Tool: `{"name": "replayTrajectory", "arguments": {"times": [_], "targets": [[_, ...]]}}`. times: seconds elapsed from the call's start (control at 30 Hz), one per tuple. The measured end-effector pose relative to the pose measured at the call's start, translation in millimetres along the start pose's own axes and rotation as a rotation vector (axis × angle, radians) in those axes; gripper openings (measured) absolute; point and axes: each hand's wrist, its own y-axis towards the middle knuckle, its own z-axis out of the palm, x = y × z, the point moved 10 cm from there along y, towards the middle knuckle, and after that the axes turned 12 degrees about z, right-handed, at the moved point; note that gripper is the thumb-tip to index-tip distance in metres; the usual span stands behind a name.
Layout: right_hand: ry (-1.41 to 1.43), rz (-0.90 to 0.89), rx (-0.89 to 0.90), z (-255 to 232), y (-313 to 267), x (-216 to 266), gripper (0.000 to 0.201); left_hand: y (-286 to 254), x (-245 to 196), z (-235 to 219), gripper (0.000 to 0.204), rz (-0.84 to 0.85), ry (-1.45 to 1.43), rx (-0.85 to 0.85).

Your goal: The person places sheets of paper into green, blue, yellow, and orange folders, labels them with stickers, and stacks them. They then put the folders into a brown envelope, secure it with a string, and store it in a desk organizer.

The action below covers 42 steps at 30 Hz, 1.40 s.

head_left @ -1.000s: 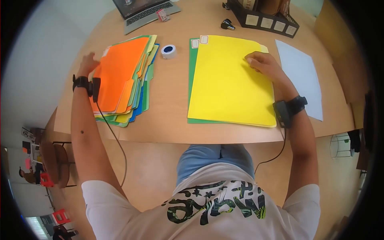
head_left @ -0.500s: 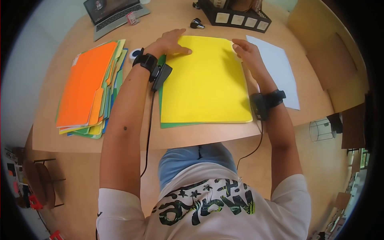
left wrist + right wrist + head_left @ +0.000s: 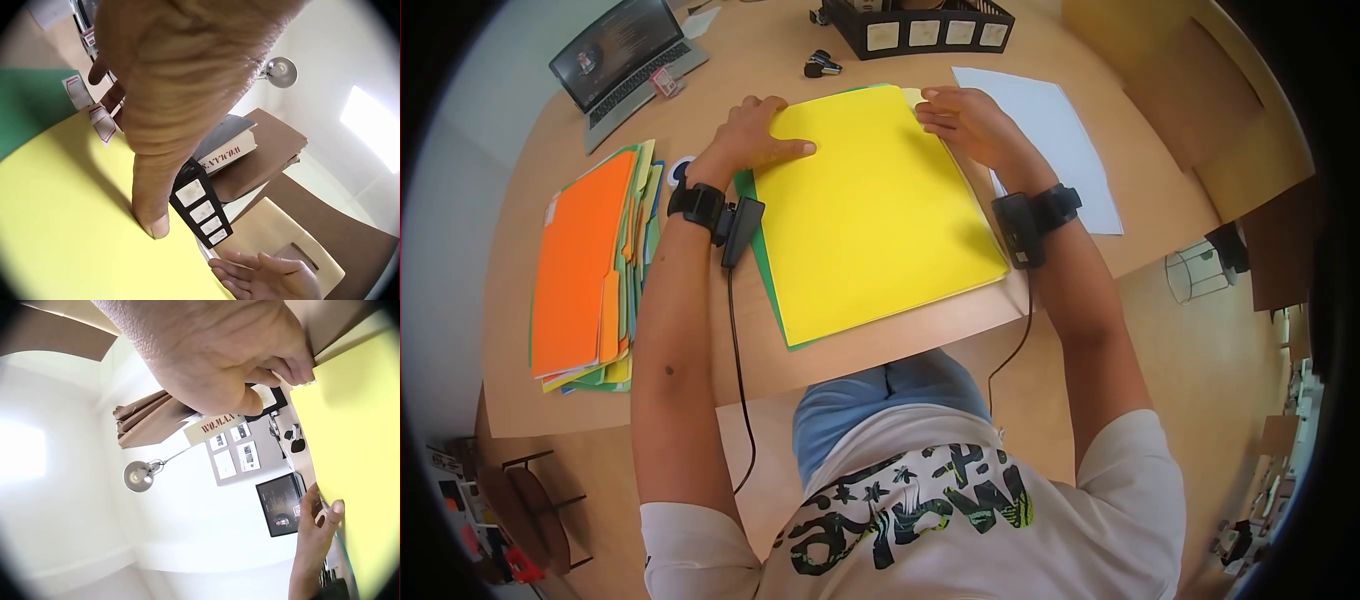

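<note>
On the far left of the table (image 3: 750,60) sits a pile (image 3: 585,260) of folders, orange on top; its layers jut out unevenly, so it would probably slide apart unless gripped along both long sides.

Next comes the left hand (image 3: 750,135), spread wide: its thumb lies straight on the yellow folder (image 3: 870,220) near the far left corner, the other fingers reach past the edge, and nothing looks clasped.

Under it, the green folder (image 3: 31,103) shows as a strip along the left side. The yellow folder lies flat on top, slightly askew, between the hands. Both look like thin card: light, springy, smooth enough to slip over each other, hardly fragile but likely to crease at the corners. Opposite edges seem the best hold, with both layers caught together.

At the far right corner, the right hand (image 3: 975,122) is loosely extended, its fingertips at or just beside the edge, gripping nothing that shows.

Farther right lies white paper (image 3: 1060,150), probably floppier than the card.
</note>
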Motion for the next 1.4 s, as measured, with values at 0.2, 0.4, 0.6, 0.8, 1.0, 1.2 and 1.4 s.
{"name": "replayTrajectory", "arguments": {"times": [0.2, 0.4, 0.6, 0.8, 1.0, 1.2, 1.4], "targets": [[0.025, 0.006, 0.139, 5.7, 7.2, -2.2, 0.052, -4.8, -16.0, -4.5, 0.083, 0.172, -0.039, -0.139], [0.143, -0.166, 0.459, 47.7, -24.5, 28.6, 0.066, -7.6, -25.9, 5.8, 0.075, 0.191, -0.395, -0.154], [0.235, -0.127, 0.537, 68.9, -44.0, 30.2, 0.074, -2.9, -21.8, -9.1, 0.050, 0.285, -0.697, -0.419], [-0.094, -0.165, 0.295, 74.8, -65.9, 25.3, 0.072, -7.3, 17.4, -5.0, 0.021, -0.032, -1.093, -0.500], [-0.265, -0.062, 0.335, 61.8, -14.0, -12.0, 0.049, -15.0, 33.4, -14.2, 0.012, 0.307, -1.865, -0.634], [-0.501, -0.106, 0.237, 45.2, -33.9, 8.5, 0.050, -3.6, 59.3, -3.9, 0.022, 0.839, -2.187, -0.357], [-0.628, -0.290, -0.458, -118.7, -34.4, 65.0, 0.046, 9.7, 75.4, 5.2, 0.027, 1.033, -2.174, -0.126]]}}
